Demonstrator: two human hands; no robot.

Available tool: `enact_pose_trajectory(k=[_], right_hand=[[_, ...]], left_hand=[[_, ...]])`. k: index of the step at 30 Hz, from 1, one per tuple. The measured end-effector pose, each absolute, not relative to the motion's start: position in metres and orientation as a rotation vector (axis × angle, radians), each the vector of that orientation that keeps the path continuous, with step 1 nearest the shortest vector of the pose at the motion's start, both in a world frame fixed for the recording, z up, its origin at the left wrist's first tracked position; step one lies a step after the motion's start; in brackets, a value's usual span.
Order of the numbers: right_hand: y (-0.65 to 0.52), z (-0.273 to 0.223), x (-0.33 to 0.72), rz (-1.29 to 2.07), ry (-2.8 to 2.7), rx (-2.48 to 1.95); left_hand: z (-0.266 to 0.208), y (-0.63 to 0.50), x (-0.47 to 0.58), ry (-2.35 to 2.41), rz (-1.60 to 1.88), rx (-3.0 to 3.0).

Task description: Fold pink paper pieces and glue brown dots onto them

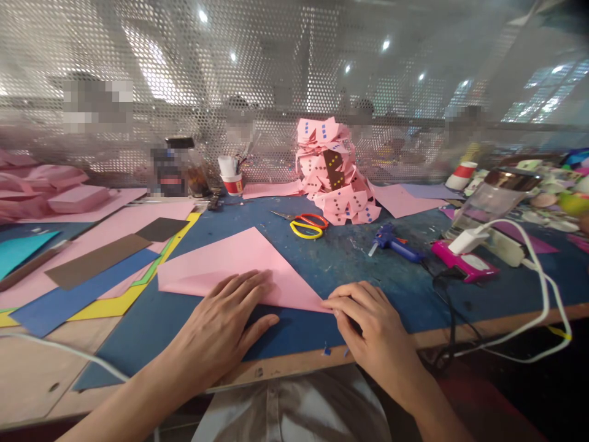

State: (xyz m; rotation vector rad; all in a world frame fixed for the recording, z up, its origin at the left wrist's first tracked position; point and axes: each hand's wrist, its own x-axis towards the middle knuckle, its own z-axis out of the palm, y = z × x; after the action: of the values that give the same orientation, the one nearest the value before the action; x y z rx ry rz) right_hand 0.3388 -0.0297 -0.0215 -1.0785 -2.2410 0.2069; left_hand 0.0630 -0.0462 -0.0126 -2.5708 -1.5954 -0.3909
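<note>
A folded sheet of pink paper (pixel 239 261) lies on the blue table mat (pixel 230 334) in front of me. My left hand (pixel 230 316) rests flat on its lower edge, fingers stretched out and thumb apart. At the paper's right-hand corner, my right hand (pixel 368 319) pinches the pointed tip between thumb and fingers. Scissors (pixel 307 227) with one red and one yellow handle lie beyond the paper. To their right is a blue glue gun (pixel 396 242). Tiny blue scraps (pixel 326 350) lie near the table's front edge.
Pink folded paper pieces with small squares form a stack (pixel 338 175) at the back. Coloured paper strips (pixel 99 261) lie left. A pink power strip (pixel 464 261), white cable (pixel 545 288) and clear jar (pixel 488 199) are right. A perforated metal screen (pixel 276 73) stands behind.
</note>
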Motion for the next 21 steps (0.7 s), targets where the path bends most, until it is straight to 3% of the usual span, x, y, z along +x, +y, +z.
enact_pose_trajectory(k=[21], right_hand=[[-0.0302, -0.0205, 0.3380, 0.184, -2.234, -1.071]], left_hand=[[-0.0120, -0.0495, 0.0611, -1.572, -0.477, -2.612]])
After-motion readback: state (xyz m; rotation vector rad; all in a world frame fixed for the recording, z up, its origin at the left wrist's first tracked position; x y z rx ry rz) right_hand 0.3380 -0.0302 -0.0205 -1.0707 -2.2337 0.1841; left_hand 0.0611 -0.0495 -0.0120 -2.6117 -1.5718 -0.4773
